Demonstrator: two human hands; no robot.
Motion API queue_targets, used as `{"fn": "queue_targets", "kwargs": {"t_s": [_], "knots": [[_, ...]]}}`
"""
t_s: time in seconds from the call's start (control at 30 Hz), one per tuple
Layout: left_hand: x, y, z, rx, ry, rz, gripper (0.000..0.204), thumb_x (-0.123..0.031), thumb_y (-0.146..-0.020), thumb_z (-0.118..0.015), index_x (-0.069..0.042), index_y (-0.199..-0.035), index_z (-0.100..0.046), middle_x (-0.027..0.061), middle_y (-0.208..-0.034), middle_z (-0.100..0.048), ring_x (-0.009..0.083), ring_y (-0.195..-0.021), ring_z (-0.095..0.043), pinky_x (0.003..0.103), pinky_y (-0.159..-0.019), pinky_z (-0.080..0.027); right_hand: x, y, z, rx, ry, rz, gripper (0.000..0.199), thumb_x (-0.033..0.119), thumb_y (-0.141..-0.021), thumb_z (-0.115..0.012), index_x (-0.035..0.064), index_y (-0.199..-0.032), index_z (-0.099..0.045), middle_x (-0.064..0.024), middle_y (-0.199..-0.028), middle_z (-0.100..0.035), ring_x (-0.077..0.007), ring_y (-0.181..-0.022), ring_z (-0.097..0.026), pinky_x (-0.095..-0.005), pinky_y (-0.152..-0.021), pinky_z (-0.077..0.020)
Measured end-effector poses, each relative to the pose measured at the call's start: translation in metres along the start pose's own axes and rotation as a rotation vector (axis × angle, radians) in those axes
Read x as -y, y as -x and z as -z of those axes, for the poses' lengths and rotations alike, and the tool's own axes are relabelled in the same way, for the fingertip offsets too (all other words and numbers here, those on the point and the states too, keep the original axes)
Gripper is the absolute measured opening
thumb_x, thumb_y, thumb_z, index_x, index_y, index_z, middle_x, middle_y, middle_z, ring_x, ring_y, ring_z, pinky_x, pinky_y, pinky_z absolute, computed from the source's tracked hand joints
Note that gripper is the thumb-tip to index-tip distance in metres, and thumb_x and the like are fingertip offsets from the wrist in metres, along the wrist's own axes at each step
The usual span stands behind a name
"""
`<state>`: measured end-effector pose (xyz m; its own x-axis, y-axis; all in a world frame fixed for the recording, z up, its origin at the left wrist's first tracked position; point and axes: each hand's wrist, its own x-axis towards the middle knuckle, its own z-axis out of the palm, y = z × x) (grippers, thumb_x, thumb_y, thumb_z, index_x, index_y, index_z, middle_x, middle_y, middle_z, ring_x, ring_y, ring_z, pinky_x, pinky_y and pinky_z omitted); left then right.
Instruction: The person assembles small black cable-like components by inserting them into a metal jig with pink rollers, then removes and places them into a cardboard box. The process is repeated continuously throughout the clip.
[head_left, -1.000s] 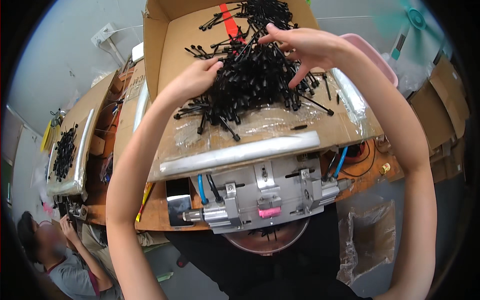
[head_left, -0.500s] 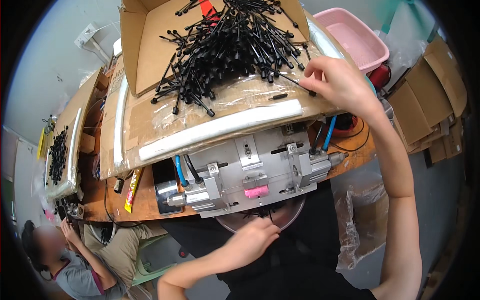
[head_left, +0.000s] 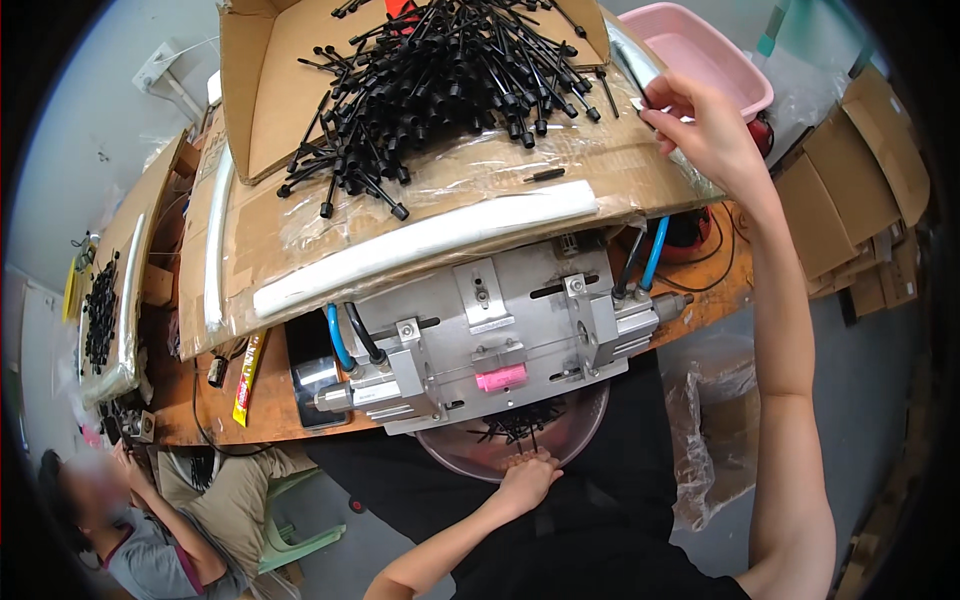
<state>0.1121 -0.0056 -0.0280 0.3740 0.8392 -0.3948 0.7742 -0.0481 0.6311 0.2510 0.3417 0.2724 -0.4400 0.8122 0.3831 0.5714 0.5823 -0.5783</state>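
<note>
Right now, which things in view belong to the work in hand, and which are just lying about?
Seemingly in the work:
piled black rods
translucent bowl, left hand at its rim
metal fixture, pink block

Apparently just lying about:
yellow packet
pink basin
cardboard boxes on the right

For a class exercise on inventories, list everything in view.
Stemmed parts: many, black, heap and bowl
Cardboard sheet: one, brown, under heap
Open box: one, brown, top centre
Fixture: one, silver, table edge
Block: one, pink, on fixture
Hoses: four, blue, black, fixture sides
Bowl: one, translucent, below fixture
Basin: one, pink, upper right
Packet: one, yellow, table left
Table: one, orange-brown, centre
Cartons: several, brown, far right
Co-worker: one, grey shirt, lower left
Left grip: one, bare, bowl's near rim
Right grip: one, bare, upper right
</note>
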Motion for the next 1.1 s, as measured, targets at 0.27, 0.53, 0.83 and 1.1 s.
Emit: {"fn": "queue_targets", "kwargs": {"t_s": [0.27,0.53,0.83,1.1], "knots": [[-0.002,0.002,0.006,0.047,-0.012,0.027,0.026,-0.024,-0.094,-0.057,-0.005,-0.109,-0.065,0.0158,-0.118,-0.062,0.0350,-0.106,-0.062,0.046,-0.089,-0.050,0.020,-0.002,-0.026,0.115,0.119,0.388,0.010,0.003,-0.081,-0.069,0.0000,-0.090,-0.066,-0.0077,-0.081,-0.061,-0.0177,-0.069,-0.056,-0.0307,-0.065,-0.0463],[-0.031,0.015,0.046,-0.091,0.224,-0.086,0.030,-0.022,-0.095,-0.057,-0.005,-0.118,-0.063,0.0153,-0.110,-0.064,0.0355,-0.102,-0.062,0.044,-0.091,-0.049,0.041,-0.010,-0.039,0.264,0.110,0.585,0.010,0.010,-0.080,-0.070,0.0019,-0.085,-0.066,-0.0091,-0.083,-0.062,-0.0262,-0.077,-0.061,-0.0368,-0.070,-0.0484],[-0.097,0.030,0.264,-0.456,0.113,-0.498,0.024,0.000,-0.085,-0.063,0.000,-0.109,-0.063,0.0155,-0.090,-0.062,0.0339,-0.085,-0.062,0.040,-0.075,-0.052,0.048,0.000,-0.030,0.082,-0.006,0.433,0.006,0.006,-0.081,-0.066,0.0007,-0.084,-0.064,-0.0088,-0.079,-0.065,-0.0244,-0.073,-0.062,-0.0346,-0.067,-0.0481],[-0.127,-0.123,0.422,-0.895,-0.389,-0.563,0.014,-0.006,-0.089,-0.061,-0.001,-0.100,-0.069,0.0164,-0.090,-0.070,0.0283,-0.077,-0.067,0.035,-0.070,-0.052,0.014,0.051,0.016,-0.264,-0.021,0.108,0.008,0.005,-0.082,-0.070,0.0009,-0.089,-0.070,-0.0002,-0.070,-0.064,-0.0059,-0.058,-0.046,-0.0230,-0.053,-0.0381]]}}
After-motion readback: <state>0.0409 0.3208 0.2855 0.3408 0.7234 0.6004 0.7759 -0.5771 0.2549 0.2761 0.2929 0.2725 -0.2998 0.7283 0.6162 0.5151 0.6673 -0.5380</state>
